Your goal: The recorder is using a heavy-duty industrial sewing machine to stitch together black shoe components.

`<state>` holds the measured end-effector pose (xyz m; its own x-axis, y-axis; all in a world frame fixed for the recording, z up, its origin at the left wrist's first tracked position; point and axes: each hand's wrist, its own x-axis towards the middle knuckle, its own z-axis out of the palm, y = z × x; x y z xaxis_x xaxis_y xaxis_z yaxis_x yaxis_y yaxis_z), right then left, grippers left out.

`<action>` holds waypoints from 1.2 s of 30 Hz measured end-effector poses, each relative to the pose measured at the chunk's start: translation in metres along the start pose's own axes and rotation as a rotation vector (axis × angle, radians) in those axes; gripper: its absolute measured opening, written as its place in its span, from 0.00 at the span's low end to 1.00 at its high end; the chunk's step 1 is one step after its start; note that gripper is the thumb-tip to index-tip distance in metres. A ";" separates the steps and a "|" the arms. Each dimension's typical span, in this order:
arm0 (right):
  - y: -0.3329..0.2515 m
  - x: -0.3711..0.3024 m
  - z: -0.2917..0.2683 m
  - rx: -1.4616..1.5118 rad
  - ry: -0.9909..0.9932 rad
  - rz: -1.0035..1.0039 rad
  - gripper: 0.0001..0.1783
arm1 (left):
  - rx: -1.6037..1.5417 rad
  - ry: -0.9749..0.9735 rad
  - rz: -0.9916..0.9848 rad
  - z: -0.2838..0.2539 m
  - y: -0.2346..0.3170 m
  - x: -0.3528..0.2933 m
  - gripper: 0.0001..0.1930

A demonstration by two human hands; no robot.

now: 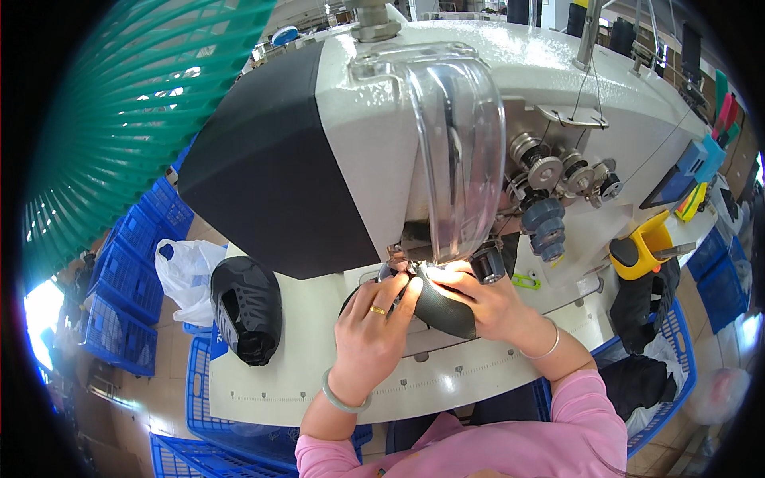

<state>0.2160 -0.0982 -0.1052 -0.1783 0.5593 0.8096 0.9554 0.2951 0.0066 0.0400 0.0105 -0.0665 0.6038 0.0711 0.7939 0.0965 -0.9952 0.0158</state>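
A dark piece of work, apparently a shoe upper (443,311), lies under the needle area of a large white sewing machine (366,119). My left hand (371,333), with a gold ring, grips its left side, fingertips close to the lit presser foot (413,264). From the right, my right hand (492,309) holds the same piece, its fingers reaching into the bright light by the needle. Both hands partly cover the piece, and its far edge is hidden. A finished-looking black shoe upper (249,311) sits on the table to the left.
A green fan guard (135,103) looms at upper left. Blue crates (119,334) stand left; another blue basket (677,382) at right holds dark pieces and plastic. On the machine bed's right are a yellow holder (641,247) and a small green part (526,280). A white bag (187,275) hangs left.
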 end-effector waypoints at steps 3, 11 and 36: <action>0.003 0.003 -0.005 -0.036 0.043 -0.020 0.23 | -0.095 0.041 -0.023 0.001 -0.001 0.003 0.16; -0.004 0.015 -0.018 -0.063 -0.027 -0.067 0.22 | -0.296 -0.002 -0.316 -0.001 -0.007 0.003 0.12; -0.031 0.009 -0.003 -0.012 0.080 0.216 0.28 | -0.065 -0.054 -0.132 -0.002 0.010 -0.002 0.22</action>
<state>0.1852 -0.1048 -0.0962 0.0491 0.5453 0.8368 0.9721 0.1662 -0.1654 0.0380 0.0007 -0.0666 0.6309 0.2029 0.7489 0.1275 -0.9792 0.1579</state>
